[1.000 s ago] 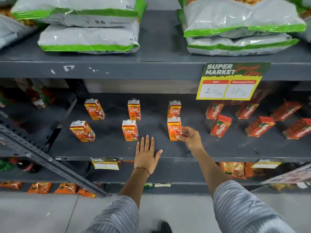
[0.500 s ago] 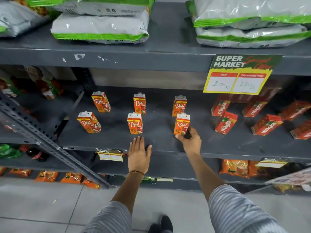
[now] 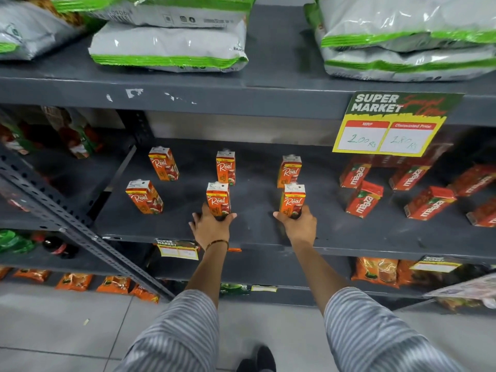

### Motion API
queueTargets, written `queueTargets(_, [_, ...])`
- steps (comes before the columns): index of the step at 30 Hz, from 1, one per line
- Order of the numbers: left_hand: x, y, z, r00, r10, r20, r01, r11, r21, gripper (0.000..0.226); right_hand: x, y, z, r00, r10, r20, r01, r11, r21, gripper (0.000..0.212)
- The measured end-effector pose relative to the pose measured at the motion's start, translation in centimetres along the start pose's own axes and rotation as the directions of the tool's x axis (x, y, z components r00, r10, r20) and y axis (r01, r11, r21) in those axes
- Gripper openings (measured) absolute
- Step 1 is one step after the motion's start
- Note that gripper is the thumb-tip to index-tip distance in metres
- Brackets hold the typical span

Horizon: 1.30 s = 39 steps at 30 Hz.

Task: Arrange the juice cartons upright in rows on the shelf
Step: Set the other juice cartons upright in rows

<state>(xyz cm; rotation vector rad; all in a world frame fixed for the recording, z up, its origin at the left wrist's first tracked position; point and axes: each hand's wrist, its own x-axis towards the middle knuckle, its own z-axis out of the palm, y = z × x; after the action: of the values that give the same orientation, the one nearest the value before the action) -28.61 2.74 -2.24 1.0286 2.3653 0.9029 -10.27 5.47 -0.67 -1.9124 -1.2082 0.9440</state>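
Several orange Real juice cartons stand upright in two rows on the dark grey shelf (image 3: pixel 252 229). My left hand (image 3: pixel 210 226) grips the base of the front middle carton (image 3: pixel 218 197). My right hand (image 3: pixel 296 224) grips the base of the front right carton (image 3: pixel 292 200). The front left carton (image 3: pixel 144 196) stands apart at the left. In the back row stand three cartons: left (image 3: pixel 163 163), middle (image 3: pixel 225 167) and right (image 3: pixel 289 170).
Red Maaza cartons (image 3: pixel 362 198) stand tilted on the shelf's right part. A yellow price sign (image 3: pixel 389 130) hangs from the upper shelf, which carries white-and-green bags (image 3: pixel 169 47). A slanted metal brace (image 3: pixel 80 232) runs at the left. Orange packets (image 3: pixel 375 271) fill the lower shelf.
My left hand moved forward from the shelf's front edge and took hold of the front middle carton. My right hand stays on the front right carton. The view came closer.
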Motion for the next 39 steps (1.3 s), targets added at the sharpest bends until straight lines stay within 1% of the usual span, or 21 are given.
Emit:
queueTargets(2, [0.1,0.1,0.1,1.000,-0.018,-0.009,0.018,1.000,0.016,0.077,0.1,-0.2,0.2,1.000,0.024,-0.012,-0.025,0.999,-0.027,0.065])
queueTargets(6, [0.2,0.2,0.2,0.999,-0.035,-0.025,0.035,0.999,-0.003,0.068,0.3,-0.4,0.5,0.998,0.048,-0.044,-0.049,0.998,-0.038,0.060])
queueTargets(13, [0.2,0.2,0.1,0.999,-0.033,-0.020,0.033,0.999,-0.005,0.068,0.1,-0.6,0.8,0.996,0.068,-0.063,-0.071,0.996,-0.049,0.061])
queueTargets(21, [0.2,0.1,0.1,1.000,-0.020,-0.004,0.020,1.000,0.004,0.069,0.1,-0.6,0.8,0.996,0.067,-0.051,-0.069,0.997,-0.036,0.064])
queueTargets(23, [0.1,-0.1,0.0,1.000,0.002,-0.008,-0.002,0.999,-0.049,0.072,0.0,-0.5,0.6,0.997,0.067,-0.041,-0.068,0.998,-0.019,0.069])
queueTargets(25, [-0.2,-0.8,-0.3,0.999,0.000,-0.037,-0.006,0.988,-0.157,0.075,0.0,-0.3,0.4,0.998,0.061,-0.025,-0.061,0.998,-0.022,0.075])
queueTargets(28, [-0.1,-2.6,-1.5,0.989,-0.055,-0.138,0.017,0.964,-0.265,0.073,0.1,-0.2,0.2,0.998,0.055,-0.008,-0.056,0.998,-0.023,0.077])
queueTargets(30, [0.8,-3.9,-2.9,0.967,-0.139,-0.215,0.065,0.945,-0.320,0.071,0.1,-0.2,0.1,0.998,0.056,-0.002,-0.056,0.998,-0.024,0.076])
queueTargets(32, [2.4,-5.0,-4.6,0.935,-0.236,-0.266,0.137,0.929,-0.343,0.075,0.2,-0.1,0.0,0.999,0.054,0.005,-0.053,0.998,-0.029,0.075])
queueTargets(35, [5.2,-6.2,-6.8,0.908,-0.324,-0.265,0.231,0.916,-0.327,0.087,0.2,0.0,0.0,0.998,0.054,0.012,-0.054,0.998,-0.031,0.075])
queueTargets(37, [6.5,-6.4,-7.6,0.910,-0.333,-0.246,0.258,0.921,-0.293,0.091,0.2,-0.1,0.1,0.999,0.050,0.014,-0.050,0.998,-0.032,0.074])
queueTargets(39, [7.1,-6.5,-7.8,0.912,-0.331,-0.242,0.268,0.928,-0.259,0.089,0.1,-0.1,0.1,0.999,0.045,0.013,-0.045,0.998,-0.036,0.073])
